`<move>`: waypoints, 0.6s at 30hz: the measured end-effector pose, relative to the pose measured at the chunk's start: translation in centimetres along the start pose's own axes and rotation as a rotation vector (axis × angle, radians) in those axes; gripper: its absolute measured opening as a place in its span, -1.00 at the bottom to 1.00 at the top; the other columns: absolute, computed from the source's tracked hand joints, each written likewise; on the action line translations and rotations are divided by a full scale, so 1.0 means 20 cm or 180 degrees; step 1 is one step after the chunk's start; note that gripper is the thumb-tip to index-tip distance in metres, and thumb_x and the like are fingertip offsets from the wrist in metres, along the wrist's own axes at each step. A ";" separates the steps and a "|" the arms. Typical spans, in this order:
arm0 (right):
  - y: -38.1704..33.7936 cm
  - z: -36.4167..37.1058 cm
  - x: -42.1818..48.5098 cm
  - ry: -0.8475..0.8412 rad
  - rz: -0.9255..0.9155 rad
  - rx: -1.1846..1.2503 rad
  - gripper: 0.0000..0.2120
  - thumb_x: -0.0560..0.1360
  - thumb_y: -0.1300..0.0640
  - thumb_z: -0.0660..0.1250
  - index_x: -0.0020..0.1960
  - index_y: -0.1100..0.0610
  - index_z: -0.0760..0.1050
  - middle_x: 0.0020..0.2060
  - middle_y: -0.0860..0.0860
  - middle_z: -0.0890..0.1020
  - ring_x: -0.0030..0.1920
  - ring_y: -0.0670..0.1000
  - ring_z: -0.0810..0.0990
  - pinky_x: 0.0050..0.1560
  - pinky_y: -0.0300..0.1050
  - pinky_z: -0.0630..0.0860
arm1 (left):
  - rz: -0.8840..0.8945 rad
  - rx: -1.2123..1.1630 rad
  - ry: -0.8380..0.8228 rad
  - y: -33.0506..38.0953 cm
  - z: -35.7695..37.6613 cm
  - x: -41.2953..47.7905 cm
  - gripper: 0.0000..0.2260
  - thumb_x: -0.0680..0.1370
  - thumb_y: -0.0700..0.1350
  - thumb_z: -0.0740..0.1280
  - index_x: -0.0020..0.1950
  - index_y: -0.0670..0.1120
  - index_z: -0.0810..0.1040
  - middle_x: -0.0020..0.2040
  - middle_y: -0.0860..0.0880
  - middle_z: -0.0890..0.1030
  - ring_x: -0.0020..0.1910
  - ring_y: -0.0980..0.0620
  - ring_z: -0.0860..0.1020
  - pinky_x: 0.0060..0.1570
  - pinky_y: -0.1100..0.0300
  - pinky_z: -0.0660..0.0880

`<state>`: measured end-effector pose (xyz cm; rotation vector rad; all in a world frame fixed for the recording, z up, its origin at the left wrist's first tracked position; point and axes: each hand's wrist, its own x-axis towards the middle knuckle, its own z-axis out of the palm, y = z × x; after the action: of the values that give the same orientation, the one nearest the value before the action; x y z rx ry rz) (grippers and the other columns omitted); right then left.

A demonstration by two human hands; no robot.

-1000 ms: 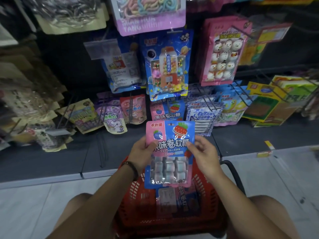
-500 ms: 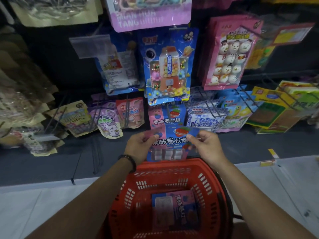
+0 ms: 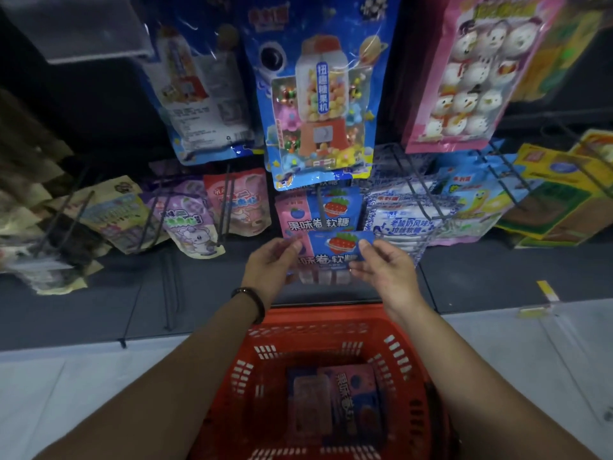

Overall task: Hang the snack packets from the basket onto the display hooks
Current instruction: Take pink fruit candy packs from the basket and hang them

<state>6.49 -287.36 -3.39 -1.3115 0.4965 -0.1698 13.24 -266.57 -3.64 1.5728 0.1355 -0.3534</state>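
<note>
The flat pink-and-blue snack packet with a strawberry picture [image 3: 335,249] is held up in front of the lower row of the display, above the far rim of the red plastic basket [image 3: 331,316]. The left hand [image 3: 270,262] pinches its upper left corner between thumb and fingers. The right hand [image 3: 386,272] pinches the upper right corner the same way, so both hands have a grip on the one packet and nothing else.

The relation that matters is packet to hook. Just above and behind the held packet's top edge hangs a matching pink-and-blue packet [image 3: 298,224], threaded on a thin black wire hook [image 3: 319,202] whose prong runs out of the dark back panel towards the person. The held packet's long axis runs from that top edge down towards the basket. It faces the camera, top foremost, and its width is roughly centred under the prong.

The two hands look about equally near the hook, one on each side of it. The hanging hole cannot be made out, though it probably sits in the top strip between the two pinches. The next move likely calls for raising that strip to the prong's tip and pushing it back along the wire.

More pink-and-blue packets [image 3: 351,403] lie flat in the basket bottom, waiting.
</note>
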 end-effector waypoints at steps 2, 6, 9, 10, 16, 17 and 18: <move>-0.02 0.02 0.03 0.0054 -0.0076 0.0074 -0.87 0.66 0.13 0.40 -0.05 0.08 0.66 -0.15 0.14 0.71 -0.14 0.16 0.69 -0.08 -0.03 0.71 | -0.0064 -0.0130 0.0096 0.01 0.02 0.03 -0.94 0.65 -0.02 0.44 0.05 0.09 0.72 -0.07 0.12 0.76 -0.18 0.15 0.64 -0.11 0.03 0.62; -0.03 0.04 0.05 0.0157 -0.0117 0.0375 -0.94 0.68 0.19 0.36 0.13 0.15 0.60 -0.02 0.17 0.67 -0.06 0.15 0.71 0.01 -0.01 0.72 | -0.0204 -0.0220 0.0280 0.03 0.05 0.09 -0.71 0.61 0.05 0.48 0.28 -0.03 0.70 -0.27 0.19 0.69 -0.36 0.19 0.60 -0.14 0.08 0.60; -0.04 0.05 0.04 0.0128 -0.0250 0.0359 -0.83 0.68 0.24 0.35 0.12 -0.02 0.59 -0.04 0.07 0.69 -0.05 0.09 0.73 0.07 0.00 0.71 | -0.0260 -0.0094 0.0323 0.04 0.05 0.11 -0.66 0.60 0.09 0.48 0.32 -0.03 0.69 -0.30 0.20 0.62 -0.35 0.16 0.55 -0.11 0.08 0.62; -0.04 0.06 0.04 0.0078 -0.0300 0.0315 -0.79 0.68 0.27 0.34 0.13 -0.05 0.58 -0.05 0.03 0.68 -0.05 0.06 0.74 0.07 -0.01 0.71 | -0.0251 -0.0079 0.0334 0.05 0.06 0.12 -0.67 0.60 0.09 0.48 0.31 -0.01 0.69 -0.26 0.18 0.65 -0.35 0.17 0.57 -0.14 0.10 0.63; 0.00 0.04 0.05 -0.0154 -0.0505 -0.0068 -0.71 0.67 0.33 0.33 0.33 0.06 0.57 0.03 0.02 0.69 0.02 -0.01 0.73 0.08 -0.06 0.69 | -0.0098 -0.0013 0.0411 0.04 0.08 0.13 -0.78 0.62 0.06 0.46 0.25 0.06 0.71 -0.03 0.14 0.77 -0.12 0.12 0.67 -0.16 0.12 0.63; 0.01 0.04 0.05 -0.0174 -0.0509 -0.0155 -0.70 0.67 0.31 0.33 0.34 0.05 0.58 0.04 0.00 0.71 0.04 0.00 0.73 0.12 -0.03 0.68 | -0.0086 0.0031 0.0427 0.02 0.08 0.12 -0.80 0.62 0.06 0.46 0.21 0.07 0.72 -0.03 0.13 0.78 -0.12 0.11 0.68 -0.15 0.12 0.63; 0.01 0.03 0.05 -0.0190 -0.0477 -0.0165 -0.69 0.67 0.29 0.35 0.35 0.03 0.58 0.08 -0.02 0.72 0.07 0.00 0.73 0.18 0.00 0.67 | -0.0087 0.0064 0.0445 0.00 0.08 0.12 -0.82 0.62 0.07 0.46 0.17 0.07 0.73 -0.03 0.12 0.78 -0.11 0.08 0.68 -0.12 0.09 0.64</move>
<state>7.67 -287.11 -3.75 -1.4011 0.3541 -0.2428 15.19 -268.48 -4.36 1.6166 0.2624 -0.2667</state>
